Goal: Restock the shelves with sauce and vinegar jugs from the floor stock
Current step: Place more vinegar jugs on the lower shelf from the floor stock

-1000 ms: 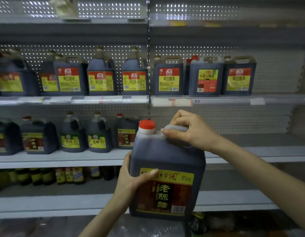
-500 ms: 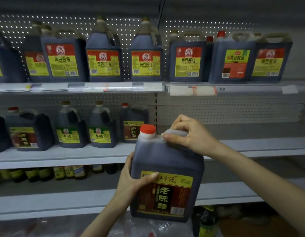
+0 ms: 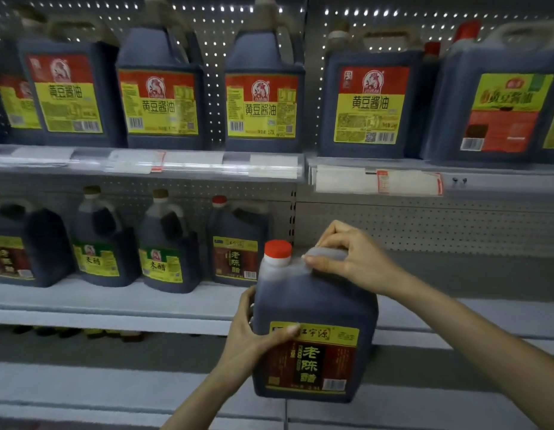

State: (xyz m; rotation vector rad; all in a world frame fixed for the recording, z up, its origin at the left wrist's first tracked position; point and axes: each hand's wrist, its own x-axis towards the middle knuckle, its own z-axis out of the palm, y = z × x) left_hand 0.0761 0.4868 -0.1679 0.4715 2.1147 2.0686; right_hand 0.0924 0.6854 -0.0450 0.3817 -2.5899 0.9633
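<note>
I hold a dark vinegar jug (image 3: 313, 308) with a red cap and a yellow-and-brown label, upright in front of the middle shelf (image 3: 114, 302). My right hand (image 3: 350, 259) grips its top handle. My left hand (image 3: 254, 336) clasps its left side, thumb across the label. The jug's base hangs below the shelf's front edge. A matching red-capped jug (image 3: 235, 243) stands on that shelf just left of and behind it.
Two green-labelled vinegar jugs (image 3: 164, 243) and another dark jug (image 3: 24, 246) stand further left on the middle shelf. Soy sauce jugs (image 3: 263, 94) line the upper shelf (image 3: 487, 175). Bare shelf space (image 3: 471, 274) lies to the right. Small bottles sit below at left.
The view has closed in on the shelves and tilted up. The jug in both hands has risen slightly toward the middle shelf; my grip is unchanged.
</note>
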